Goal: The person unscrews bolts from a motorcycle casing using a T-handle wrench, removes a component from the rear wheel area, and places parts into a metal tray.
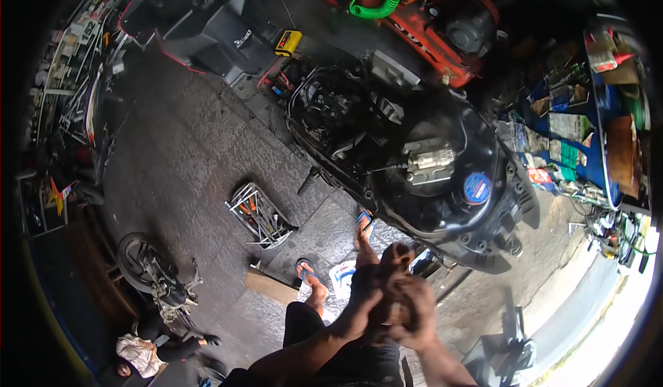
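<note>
My left hand [364, 300] and my right hand [414, 307] are together in front of my body, fingers curled in. Between them is something brownish, blurred by motion, and I cannot make out what it is. Just beyond the hands stands a partly stripped black scooter [407, 214], its inner parts uncovered. On its black rear body lies a silver metal part [429, 160], with a thin dark cable running off to its left. Near that part sits a round blue cap or lid [476, 188]. Neither hand touches the scooter.
A metal tray of tools [259, 214] and a cardboard piece [273, 287] lie on the tiled floor. Left stands a loose wheel assembly [141, 262]. Far off are a red compressor [442, 41], a green coiled hose [387, 7] and a yellow box [288, 43]. Cluttered shelves [573, 131] line the right.
</note>
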`<state>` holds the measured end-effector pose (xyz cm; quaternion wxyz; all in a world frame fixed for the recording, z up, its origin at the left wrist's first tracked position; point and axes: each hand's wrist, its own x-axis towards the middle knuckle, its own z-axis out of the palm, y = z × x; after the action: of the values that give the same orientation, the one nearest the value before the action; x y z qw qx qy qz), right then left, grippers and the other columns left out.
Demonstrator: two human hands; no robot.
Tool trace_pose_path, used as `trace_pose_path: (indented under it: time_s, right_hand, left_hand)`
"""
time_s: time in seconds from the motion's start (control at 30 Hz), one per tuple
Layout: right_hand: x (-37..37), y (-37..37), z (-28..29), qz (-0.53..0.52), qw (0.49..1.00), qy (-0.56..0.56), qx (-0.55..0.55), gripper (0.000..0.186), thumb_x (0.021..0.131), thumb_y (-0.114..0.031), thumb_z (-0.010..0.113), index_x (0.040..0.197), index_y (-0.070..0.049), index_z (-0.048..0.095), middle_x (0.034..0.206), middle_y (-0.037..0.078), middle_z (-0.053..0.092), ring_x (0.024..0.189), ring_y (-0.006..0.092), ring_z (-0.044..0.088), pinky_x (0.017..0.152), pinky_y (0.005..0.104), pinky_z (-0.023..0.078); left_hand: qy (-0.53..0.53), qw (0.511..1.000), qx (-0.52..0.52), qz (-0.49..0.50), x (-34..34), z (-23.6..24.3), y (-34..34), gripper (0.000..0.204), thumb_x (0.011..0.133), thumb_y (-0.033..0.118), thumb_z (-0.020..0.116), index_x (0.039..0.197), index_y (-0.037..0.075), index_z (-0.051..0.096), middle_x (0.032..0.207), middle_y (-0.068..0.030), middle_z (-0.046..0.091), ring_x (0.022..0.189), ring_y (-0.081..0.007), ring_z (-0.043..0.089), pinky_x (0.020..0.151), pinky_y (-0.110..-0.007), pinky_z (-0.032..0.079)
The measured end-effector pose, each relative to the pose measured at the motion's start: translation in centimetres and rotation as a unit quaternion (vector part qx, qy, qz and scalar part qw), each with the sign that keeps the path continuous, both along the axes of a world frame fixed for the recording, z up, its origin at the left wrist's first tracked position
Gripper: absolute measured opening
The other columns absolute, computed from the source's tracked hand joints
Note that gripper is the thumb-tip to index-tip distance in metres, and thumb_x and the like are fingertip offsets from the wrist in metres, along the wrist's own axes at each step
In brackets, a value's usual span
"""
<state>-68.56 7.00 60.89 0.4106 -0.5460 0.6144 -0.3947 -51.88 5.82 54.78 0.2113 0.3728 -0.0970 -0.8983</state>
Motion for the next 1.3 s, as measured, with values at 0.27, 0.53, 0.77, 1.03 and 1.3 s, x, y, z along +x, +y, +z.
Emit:
trace_pose_path:
  time_s: [0.27,0.53,0.77,1.03,1.3]
  right_hand:
    - [-10.9,-9.5,6.2,-0.257,0.939,0.198,-0.112,0.083,0.086,-0.054,0.061,0.143,0.002,0.037,0.137,0.025,0.045,0.123,0.0341,0.047,0.104,0.0512,0.035]
    - [-17.1,-10.5,-1.3,-0.075,0.862,0.496,0.075,0.084,0.093,-0.066,0.035,0.146,-0.001,0.033,0.142,0.032,0.039,0.125,0.0495,0.041,0.103,0.0587,0.034]
    - [-20.9,-16.5,3.4,0.005,0.887,0.457,0.062,0.056,0.090,-0.031,0.059,0.132,0.004,0.051,0.128,0.029,0.053,0.118,0.0424,0.049,0.102,0.0495,0.038]
    - [-8.6,-21.6,11.1,-0.044,0.913,0.399,-0.065,0.049,0.092,-0.027,0.059,0.130,0.004,0.055,0.134,0.025,0.050,0.125,0.0378,0.048,0.106,0.0443,0.037]
    - [9.1,-13.8,2.5,0.033,0.981,0.148,-0.121,0.037,0.095,-0.012,0.059,0.126,0.006,0.049,0.122,0.016,0.056,0.113,0.0243,0.054,0.098,0.0349,0.042]
  left_hand:
    - [-0.263,0.932,-0.247,-0.043,-2.3,2.9,-4.7,0.044,0.095,0.010,0.059,0.136,0.001,0.047,0.116,-0.0113,0.063,0.106,-0.0180,0.062,0.091,-0.031,0.050]
    - [-0.657,0.650,-0.190,-0.330,14.5,-6.9,3.5,0.023,0.091,0.023,0.053,0.083,0.006,0.065,0.088,-0.0167,0.067,0.088,-0.0340,0.065,0.081,-0.045,0.050]
    - [-0.551,0.812,0.074,0.175,24.5,-9.2,17.7,0.008,0.087,0.009,0.054,0.085,0.010,0.061,0.072,-0.0049,0.059,0.058,-0.0147,0.057,0.048,-0.030,0.046]
    - [-0.668,0.724,0.076,0.156,31.7,-8.8,24.6,0.030,0.084,0.032,0.059,0.089,0.005,0.071,0.081,-0.0125,0.071,0.075,-0.0235,0.069,0.068,-0.039,0.054]
    - [-0.592,0.797,0.072,0.099,48.5,-12.2,27.1,0.023,0.089,0.026,0.056,0.084,0.006,0.066,0.070,-0.0065,0.066,0.055,-0.0165,0.061,0.052,-0.034,0.050]
